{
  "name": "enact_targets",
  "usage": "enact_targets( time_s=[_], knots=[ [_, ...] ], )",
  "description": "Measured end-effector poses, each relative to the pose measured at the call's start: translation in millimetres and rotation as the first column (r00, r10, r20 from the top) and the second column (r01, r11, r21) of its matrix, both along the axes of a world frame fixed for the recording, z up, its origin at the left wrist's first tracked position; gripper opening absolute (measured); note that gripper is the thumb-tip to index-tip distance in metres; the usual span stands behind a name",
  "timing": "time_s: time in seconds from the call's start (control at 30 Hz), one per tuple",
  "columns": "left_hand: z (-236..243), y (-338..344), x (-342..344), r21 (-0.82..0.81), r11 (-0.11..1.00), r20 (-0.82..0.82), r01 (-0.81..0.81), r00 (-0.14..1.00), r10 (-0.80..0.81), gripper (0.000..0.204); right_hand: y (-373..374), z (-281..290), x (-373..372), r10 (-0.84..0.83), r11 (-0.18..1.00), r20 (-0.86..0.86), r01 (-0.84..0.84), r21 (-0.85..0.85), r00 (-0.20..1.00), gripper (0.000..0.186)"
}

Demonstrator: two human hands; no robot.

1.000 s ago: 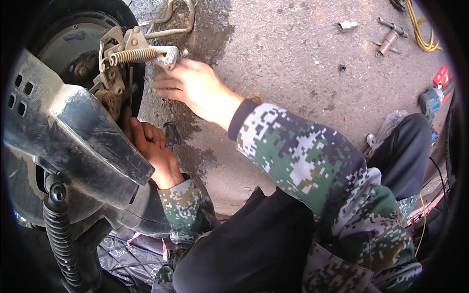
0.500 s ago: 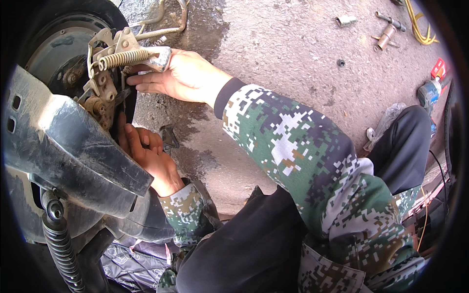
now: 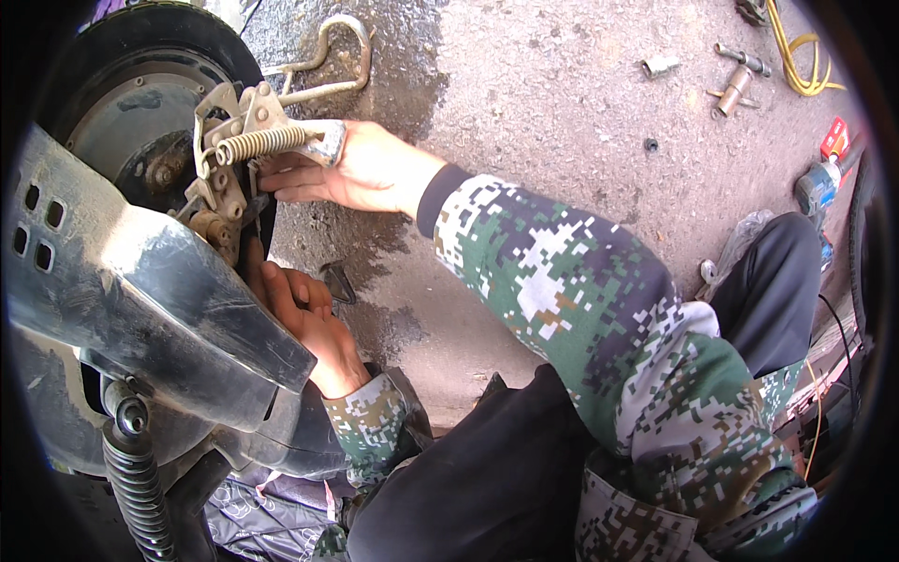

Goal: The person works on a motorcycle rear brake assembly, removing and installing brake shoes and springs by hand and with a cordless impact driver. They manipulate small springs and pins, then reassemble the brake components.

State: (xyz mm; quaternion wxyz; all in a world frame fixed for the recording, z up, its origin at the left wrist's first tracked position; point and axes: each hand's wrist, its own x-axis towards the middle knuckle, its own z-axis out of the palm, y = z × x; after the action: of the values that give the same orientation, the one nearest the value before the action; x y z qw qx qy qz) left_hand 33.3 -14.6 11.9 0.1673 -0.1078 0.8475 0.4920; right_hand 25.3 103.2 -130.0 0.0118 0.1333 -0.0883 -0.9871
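A scooter-like vehicle lies tipped over on the left, its wheel [image 3: 112,103] and rusty stand bracket [image 3: 225,192] exposed. A coil spring [image 3: 257,145] stretches across the bracket to a metal stand leg end [image 3: 326,145]. My right hand [image 3: 375,169] reaches behind that end, fingers together and bent toward the bracket; the fingertips and thumb are partly hidden. Lower down, my left hand [image 3: 318,323] has its fingers curled, with one finger extended into the gap under the bracket beside the dark body panel [image 3: 187,281]. Whatever either hand grips is hidden.
A bent stand bar [image 3: 361,56] juts out above. On the stained concrete lie a metal socket [image 3: 660,66], a T-shaped tool [image 3: 735,89], a small black nut [image 3: 651,145], a yellow hose [image 3: 801,66] and a blue power tool [image 3: 817,187]. A shock absorber [image 3: 140,478] is at lower left.
The view has shifted, so the vehicle sits slightly lower and further right in the picture. Both hands keep nearly the same places against the bracket.
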Motion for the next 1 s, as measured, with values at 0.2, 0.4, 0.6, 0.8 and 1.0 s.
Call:
enact_targets(
  time_s=[0.2,0.4,0.6,0.8,1.0],
  knots=[
    [-1.3,-1.3,3.7,-0.03,0.999,-0.005,-0.035,0.999,0.035,0.051,-11.2,2.7,-7.7,-0.052,0.999,-0.003,0.052,0.006,0.999,0.042],
    [-4.5,-5.9,5.3,0.025,0.997,-0.021,-0.072,0.997,0.073,0.051,-11.0,-4.9,-16.6,-0.08,0.993,-0.173,0.063,-0.098,0.982,0.05],
    [-5.9,-9.4,4.9,0.066,0.994,0.002,-0.086,0.996,0.086,0.052,-8.6,-13.4,-29.7,0.008,0.987,-0.186,-0.037,-0.154,0.983,0.049],
    [0.1,-4.7,5.2,0.037,0.997,0.032,-0.062,0.998,0.061,0.053,-6.1,-23.8,-25.2,0.158,0.985,-0.116,-0.165,-0.052,0.981,0.033],
    [-1.0,6.7,2.7,-0.071,0.997,0.028,0.008,1.0,-0.006,0.046,-10.3,-21.9,-28.2,0.117,0.992,-0.136,-0.123,-0.036,0.984,0.037]
  ],
)
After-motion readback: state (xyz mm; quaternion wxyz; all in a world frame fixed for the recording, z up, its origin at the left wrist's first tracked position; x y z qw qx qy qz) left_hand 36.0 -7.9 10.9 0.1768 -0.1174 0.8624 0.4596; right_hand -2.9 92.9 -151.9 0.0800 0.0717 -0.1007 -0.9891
